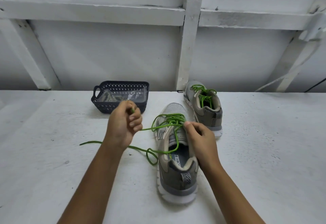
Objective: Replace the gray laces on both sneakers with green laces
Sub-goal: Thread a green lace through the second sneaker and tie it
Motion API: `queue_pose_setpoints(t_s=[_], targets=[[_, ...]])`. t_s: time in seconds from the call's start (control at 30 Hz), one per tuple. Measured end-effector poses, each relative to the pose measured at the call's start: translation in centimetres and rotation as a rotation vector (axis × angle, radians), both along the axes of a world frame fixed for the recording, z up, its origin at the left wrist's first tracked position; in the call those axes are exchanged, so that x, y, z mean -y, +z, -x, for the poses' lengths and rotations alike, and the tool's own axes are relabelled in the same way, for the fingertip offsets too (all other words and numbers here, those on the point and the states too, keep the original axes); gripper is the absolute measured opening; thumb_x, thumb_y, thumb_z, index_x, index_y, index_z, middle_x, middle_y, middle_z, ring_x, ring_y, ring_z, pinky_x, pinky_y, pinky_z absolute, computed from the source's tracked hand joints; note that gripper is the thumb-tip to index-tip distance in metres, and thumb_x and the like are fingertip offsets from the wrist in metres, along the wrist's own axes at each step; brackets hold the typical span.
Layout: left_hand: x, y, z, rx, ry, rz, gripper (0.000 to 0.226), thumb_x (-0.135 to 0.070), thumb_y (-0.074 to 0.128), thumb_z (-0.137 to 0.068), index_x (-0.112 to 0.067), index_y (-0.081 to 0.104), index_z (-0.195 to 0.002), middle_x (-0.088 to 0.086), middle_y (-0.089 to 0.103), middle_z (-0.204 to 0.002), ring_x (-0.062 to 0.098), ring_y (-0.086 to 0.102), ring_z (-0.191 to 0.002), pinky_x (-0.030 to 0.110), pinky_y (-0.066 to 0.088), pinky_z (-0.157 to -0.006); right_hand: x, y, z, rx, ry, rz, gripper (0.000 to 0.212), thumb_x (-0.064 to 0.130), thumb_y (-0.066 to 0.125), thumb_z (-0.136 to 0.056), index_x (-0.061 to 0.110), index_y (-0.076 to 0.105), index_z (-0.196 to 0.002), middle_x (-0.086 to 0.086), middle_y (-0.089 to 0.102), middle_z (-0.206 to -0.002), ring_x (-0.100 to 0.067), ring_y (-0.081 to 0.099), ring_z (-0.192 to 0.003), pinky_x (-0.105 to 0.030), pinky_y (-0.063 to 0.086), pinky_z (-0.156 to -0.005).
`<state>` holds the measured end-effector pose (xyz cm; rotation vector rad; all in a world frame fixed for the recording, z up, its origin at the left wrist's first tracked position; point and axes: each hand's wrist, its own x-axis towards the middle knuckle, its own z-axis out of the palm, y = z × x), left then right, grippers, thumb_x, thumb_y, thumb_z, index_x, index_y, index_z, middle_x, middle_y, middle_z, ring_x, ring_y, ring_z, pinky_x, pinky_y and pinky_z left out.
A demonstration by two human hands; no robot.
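Left hand (123, 126): raised above the table (53, 162). The grip was closed tight, with fingers curled into the palm and thumb and forefinger pinching one end of a bright green lace (169, 119) of round cord. The cord ran taut from that pinch rightward to the eyelets of the near sneaker (176, 174), a gray mesh-and-suede trainer with a white sole, its heel toward the observer. The lace's other tail lay slack on the table, passing beneath the left wrist and forming a small loop just beside the shoe's left flank.

Right hand (201, 140): the grip was narrowed to a fine pinch, thumb and forefinger tips meeting on the lace crossings at the upper eyelets. The other fingers were curled beside the shoe's right side.

The far sneaker (206, 114), a matching gray trainer, stood behind and to the right, near the first shoe's toe. Whether they touched could not be determined. A second green cord (202, 96) was threaded loosely through it.

Container: a dark blue perforated plastic basket (105, 107) with a side handle sat at the table's rear, behind the left hand. It held gray laces (107, 97) at its left and crumpled clear plastic wrapping (136, 94) at its right.

Surface: white-painted, rough and speckled. Behind it was a white panelled wall (105, 56) with white upright and slanted beams (190, 47).
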<state>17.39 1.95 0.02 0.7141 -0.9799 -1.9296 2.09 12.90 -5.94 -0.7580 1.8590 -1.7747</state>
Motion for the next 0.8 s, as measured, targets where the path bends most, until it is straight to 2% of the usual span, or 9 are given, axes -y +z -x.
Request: queue_pose_setpoints(t_s=[0.1, 0.23, 0.3, 0.37, 0.5, 0.57, 0.63, 0.7, 0.8], targets=[[1.1, 0.7, -1.1, 0.411, -0.080, 0.114, 0.025, -0.008, 0.029, -0.085, -0.015, 0.029, -0.061, -0.005, 0.024, -0.041, 0.006, 0.016, -0.032, 0.012, 0.014, -0.033, 0.0, -0.1, 0.0, 0.007, -0.014, 0.001, 0.012, 0.026, 0.063, -0.088, 0.016, 0.071, -0.089, 0.009, 0.070, -0.085, 0.010, 0.060, -0.072, -0.003, 0.044, -0.062], [-0.1, 1.2, -0.4, 1.065, -0.121, 0.628, 0.019, -0.021, 0.043, -0.093, -0.012, 0.055, -0.080, 0.000, 0.055, -0.064, 0.017, 0.047, -0.051, 0.023, 0.037, -0.048, 0.0, -0.1, -0.1, 0.007, -0.019, -0.001, 0.014, 0.027, 0.063, -0.089, 0.016, 0.071, -0.090, 0.009, 0.070, -0.086, 0.010, 0.060, -0.073, -0.003, 0.044, -0.062], [-1.5, 0.9, 0.8, 1.164, -0.103, 0.946, 0.017, -0.032, 0.048, -0.093, -0.023, 0.062, -0.099, -0.001, 0.062, -0.095, 0.018, 0.059, -0.084, 0.030, 0.047, -0.073, -0.1, -0.1, -0.1, 0.008, -0.017, 0.001, 0.015, 0.027, 0.062, -0.089, 0.015, 0.071, -0.090, 0.008, 0.070, -0.086, 0.010, 0.060, -0.072, -0.003, 0.043, -0.061], [-2.4, 0.3, 2.5, 1.208, -0.105, 1.149, 0.027, -0.037, 0.048, -0.093, -0.026, 0.063, -0.113, 0.000, 0.054, -0.116, 0.018, 0.050, -0.109, 0.034, 0.043, -0.091, 0.0, -0.1, -0.1, 0.011, -0.013, 0.005, 0.013, 0.026, 0.062, -0.089, 0.016, 0.071, -0.089, 0.007, 0.070, -0.086, 0.010, 0.060, -0.071, -0.004, 0.043, -0.061], [-3.6, -1.3, 5.4, 1.429, -0.154, 1.380, 0.034, -0.038, 0.043, -0.095, -0.019, 0.057, -0.120, 0.003, 0.048, -0.125, 0.024, 0.042, -0.116, 0.038, 0.039, -0.095, -0.1, 0.0, 0.0, -0.009, -0.006, 0.009, 0.013, 0.024, 0.062, -0.090, 0.015, 0.071, -0.087, 0.007, 0.071, -0.084, 0.009, 0.060, -0.070, -0.006, 0.044, -0.062], [-3.5, -1.8, 5.8, 1.408, -0.144, 1.404, 0.029, -0.035, 0.041, -0.096, -0.019, 0.057, -0.115, 0.002, 0.048, -0.123, 0.024, 0.042, -0.115, 0.039, 0.038, -0.092, -0.1, 0.0, 0.0, -0.007, -0.007, 0.014, 0.012, 0.023, 0.061, -0.090, 0.015, 0.071, -0.087, 0.008, 0.070, -0.083, 0.010, 0.060, -0.069, -0.005, 0.043, -0.061], [-3.2, -1.9, 5.7, 1.224, -0.148, 1.326, 0.021, -0.032, 0.046, -0.095, -0.020, 0.060, -0.103, -0.002, 0.051, -0.116, 0.019, 0.045, -0.110, 0.035, 0.037, -0.090, -0.2, 0.0, 0.1, 0.001, -0.006, 0.016, 0.011, 0.023, 0.061, -0.090, 0.017, 0.071, -0.088, 0.009, 0.070, -0.083, 0.011, 0.060, -0.070, -0.005, 0.044, -0.062], [-2.9, -1.5, 5.2, 0.932, -0.185, 1.139, 0.009, -0.022, 0.056, -0.091, -0.018, 0.061, -0.085, -0.003, 0.057, -0.107, 0.013, 0.052, -0.103, 0.029, 0.040, -0.088, -0.2, 0.0, 0.1, 0.001, -0.006, 0.015, 0.012, 0.024, 0.062, -0.090, 0.017, 0.071, -0.090, 0.008, 0.070, -0.085, 0.010, 0.061, -0.072, -0.005, 0.045, -0.063], [-2.5, -0.5, 3.6, 0.487, -0.267, 0.727, 0.024, -0.002, 0.052, -0.091, -0.011, 0.056, -0.070, 0.000, 0.069, -0.094, 0.012, 0.064, -0.095, 0.022, 0.050, -0.088, -0.1, -0.1, 0.1, 0.002, -0.018, 0.014, 0.012, 0.025, 0.062, -0.089, 0.017, 0.071, -0.090, 0.008, 0.070, -0.086, 0.010, 0.061, -0.072, -0.004, 0.044, -0.062]])
